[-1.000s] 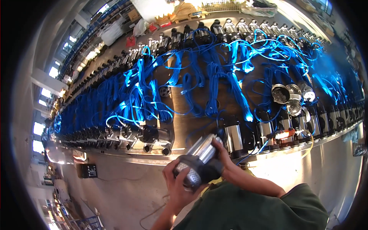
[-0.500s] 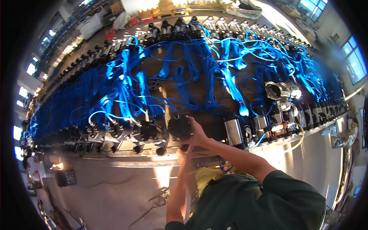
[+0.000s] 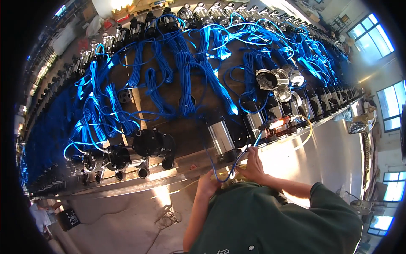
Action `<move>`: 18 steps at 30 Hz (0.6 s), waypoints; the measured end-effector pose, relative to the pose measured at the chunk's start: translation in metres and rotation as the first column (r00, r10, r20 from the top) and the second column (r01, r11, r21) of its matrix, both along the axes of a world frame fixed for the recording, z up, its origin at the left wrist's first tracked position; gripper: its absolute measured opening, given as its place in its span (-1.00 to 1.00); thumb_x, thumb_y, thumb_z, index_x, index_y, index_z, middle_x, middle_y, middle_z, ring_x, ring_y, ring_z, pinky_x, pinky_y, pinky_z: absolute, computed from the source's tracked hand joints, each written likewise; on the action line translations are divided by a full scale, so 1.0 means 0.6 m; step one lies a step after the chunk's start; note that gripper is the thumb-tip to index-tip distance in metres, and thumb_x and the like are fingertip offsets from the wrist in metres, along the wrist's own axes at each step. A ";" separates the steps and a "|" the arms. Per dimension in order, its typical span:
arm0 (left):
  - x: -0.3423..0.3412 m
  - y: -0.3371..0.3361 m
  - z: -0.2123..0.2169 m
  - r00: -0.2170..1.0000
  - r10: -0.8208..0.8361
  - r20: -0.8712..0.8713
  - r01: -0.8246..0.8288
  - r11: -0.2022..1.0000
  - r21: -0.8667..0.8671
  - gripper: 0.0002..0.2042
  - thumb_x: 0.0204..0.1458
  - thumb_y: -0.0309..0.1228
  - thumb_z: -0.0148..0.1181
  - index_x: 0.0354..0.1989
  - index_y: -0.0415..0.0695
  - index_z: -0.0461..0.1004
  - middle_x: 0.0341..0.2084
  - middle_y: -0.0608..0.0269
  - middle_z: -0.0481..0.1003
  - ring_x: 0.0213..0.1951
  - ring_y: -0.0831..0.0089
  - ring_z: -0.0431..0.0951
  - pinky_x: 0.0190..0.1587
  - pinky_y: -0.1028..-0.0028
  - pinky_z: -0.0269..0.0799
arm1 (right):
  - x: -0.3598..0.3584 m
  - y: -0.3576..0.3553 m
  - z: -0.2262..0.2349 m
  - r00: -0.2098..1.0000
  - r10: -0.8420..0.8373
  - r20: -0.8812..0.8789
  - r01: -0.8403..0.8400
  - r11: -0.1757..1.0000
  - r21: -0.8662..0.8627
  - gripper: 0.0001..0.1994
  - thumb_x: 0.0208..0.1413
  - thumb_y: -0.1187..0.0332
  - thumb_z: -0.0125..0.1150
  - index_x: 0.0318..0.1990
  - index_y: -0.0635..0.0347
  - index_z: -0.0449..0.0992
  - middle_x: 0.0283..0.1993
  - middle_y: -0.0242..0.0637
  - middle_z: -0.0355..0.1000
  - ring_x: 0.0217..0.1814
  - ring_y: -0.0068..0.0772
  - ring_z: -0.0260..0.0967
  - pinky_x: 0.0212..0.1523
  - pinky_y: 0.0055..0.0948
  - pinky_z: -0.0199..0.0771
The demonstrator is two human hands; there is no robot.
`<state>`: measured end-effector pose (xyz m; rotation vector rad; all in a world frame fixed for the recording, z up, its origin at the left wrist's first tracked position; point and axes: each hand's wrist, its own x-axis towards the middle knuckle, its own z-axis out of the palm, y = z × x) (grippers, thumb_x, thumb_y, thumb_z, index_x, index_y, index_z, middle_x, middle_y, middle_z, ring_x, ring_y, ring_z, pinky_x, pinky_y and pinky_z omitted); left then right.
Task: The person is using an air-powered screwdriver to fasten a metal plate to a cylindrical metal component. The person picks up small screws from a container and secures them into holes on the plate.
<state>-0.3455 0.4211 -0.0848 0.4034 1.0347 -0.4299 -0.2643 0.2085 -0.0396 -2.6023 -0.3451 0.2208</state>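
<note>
Your left hand [image 3: 207,184] is low in the centre of the frame, fingers curled in; whether they have closed on anything, you can't tell from here. Your right hand [image 3: 253,168], just right of it, has its fingers bent and partly spread, its grip equally unclear. A thin blue cord [image 3: 234,167] loops down between your hands at lower centre. Just above stands a silver-and-black cylinder [image 3: 221,138] on the brown bench [image 3: 184,131], with an orange tool [image 3: 279,123] right of centre and blue cable bundles [image 3: 186,84] across the upper middle.
</note>
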 end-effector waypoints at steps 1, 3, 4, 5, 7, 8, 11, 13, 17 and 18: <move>0.005 0.000 0.013 1.000 0.018 -0.015 -0.019 0.998 -0.064 -0.79 0.14 -0.26 0.13 -0.24 -0.14 0.34 -0.52 0.32 0.32 -0.44 0.41 0.35 -0.52 0.40 0.26 | 0.001 -0.008 -0.013 0.967 -0.179 -0.184 0.193 0.979 0.063 -0.25 -0.21 0.10 0.48 0.03 0.29 0.16 0.04 0.01 0.24 0.00 -0.08 0.34 -0.04 -0.21 0.40; 0.011 -0.007 0.051 0.994 0.085 0.069 -0.081 0.995 -0.064 -0.84 0.17 -0.31 0.06 -0.26 -0.13 0.38 -0.59 0.35 0.30 -0.45 0.40 0.34 -0.52 0.42 0.23 | 0.021 -0.035 -0.027 0.851 -0.092 -0.518 0.178 0.977 0.120 -0.44 -0.08 0.15 0.42 -0.08 0.30 0.26 -0.23 -0.10 0.42 -0.21 -0.21 0.45 -0.22 -0.31 0.47; 0.012 -0.010 0.079 0.977 0.129 0.171 -0.130 0.992 -0.005 -0.84 0.17 -0.31 0.04 -0.25 -0.14 0.40 -0.62 0.36 0.28 -0.46 0.41 0.33 -0.51 0.43 0.22 | 0.023 -0.044 -0.028 0.813 0.038 -0.581 0.126 0.962 0.240 -0.47 -0.05 0.18 0.38 -0.05 0.31 0.27 -0.17 -0.10 0.43 -0.18 -0.22 0.45 -0.21 -0.31 0.47; 0.017 -0.020 0.114 0.948 0.164 0.274 -0.185 0.981 0.051 -0.84 0.18 -0.31 0.02 -0.24 -0.14 0.42 -0.65 0.36 0.26 -0.47 0.41 0.32 -0.50 0.44 0.21 | 0.024 -0.051 -0.032 0.762 0.178 -0.622 0.080 0.928 0.363 -0.49 -0.01 0.20 0.35 -0.03 0.32 0.27 -0.11 -0.09 0.44 -0.16 -0.23 0.45 -0.20 -0.31 0.48; 0.061 -0.048 0.247 0.888 0.090 0.450 -0.140 0.987 0.078 -0.82 0.18 -0.31 0.04 -0.14 -0.11 0.45 -0.63 0.37 0.29 -0.45 0.49 0.34 -0.52 0.49 0.20 | 0.048 -0.058 -0.054 0.463 0.315 -0.829 0.560 0.621 0.549 -0.58 0.11 0.16 0.15 -0.04 0.33 0.32 -0.07 -0.09 0.44 -0.23 -0.32 0.45 -0.32 -0.41 0.44; 0.083 -0.054 0.299 0.900 0.091 0.427 -0.148 0.984 0.101 -0.78 0.17 -0.26 0.06 -0.15 -0.15 0.44 -0.69 0.38 0.22 -0.44 0.49 0.33 -0.53 0.51 0.19 | 0.087 -0.049 0.022 0.158 0.345 -0.925 0.834 0.455 0.312 -0.63 0.13 0.17 0.08 -0.09 0.32 0.37 -0.15 -0.14 0.46 -0.30 -0.36 0.44 -0.40 -0.47 0.39; 0.155 -0.041 0.376 0.770 0.158 0.618 -0.292 0.949 0.121 -0.70 0.19 -0.24 0.02 -0.13 -0.26 0.40 -0.68 0.38 0.21 -0.45 0.45 0.27 -0.59 0.52 0.20 | 0.169 -0.038 0.117 -0.180 0.497 -0.849 0.961 0.272 -0.045 -0.70 0.17 0.20 -0.08 -0.15 0.26 0.41 -0.36 -0.34 0.47 -0.47 -0.51 0.38 -0.55 -0.57 0.31; 0.221 -0.025 0.412 0.693 0.238 0.680 -0.336 0.942 0.013 -0.76 0.21 -0.33 -0.01 -0.15 -0.29 0.39 -0.61 0.33 0.26 -0.46 0.45 0.26 -0.54 0.51 0.20 | 0.232 -0.032 0.102 -0.206 0.645 -0.736 0.970 0.232 -0.068 -0.76 0.17 0.24 -0.08 -0.21 0.22 0.42 -0.43 -0.39 0.44 -0.51 -0.52 0.34 -0.56 -0.56 0.29; 0.330 0.051 0.433 0.635 0.164 0.755 -0.365 0.925 0.106 -0.82 0.22 -0.40 -0.02 -0.22 -0.30 0.39 -0.52 0.27 0.33 -0.43 0.43 0.29 -0.39 0.47 0.23 | 0.411 0.123 0.135 0.153 0.527 -0.836 0.973 0.067 0.220 -0.84 0.18 0.34 -0.10 -0.32 0.20 0.38 -0.57 -0.32 0.34 -0.60 -0.53 0.30 -0.66 -0.66 0.24; 0.350 0.058 0.444 0.614 0.138 0.777 -0.323 0.943 0.087 -0.80 0.23 -0.40 -0.04 -0.21 -0.33 0.39 -0.51 0.24 0.34 -0.44 0.42 0.27 -0.38 0.49 0.24 | 0.467 0.159 0.183 0.166 0.412 -0.896 0.977 0.057 0.207 -0.84 0.16 0.36 -0.15 -0.35 0.19 0.36 -0.55 -0.30 0.36 -0.61 -0.49 0.30 -0.67 -0.60 0.24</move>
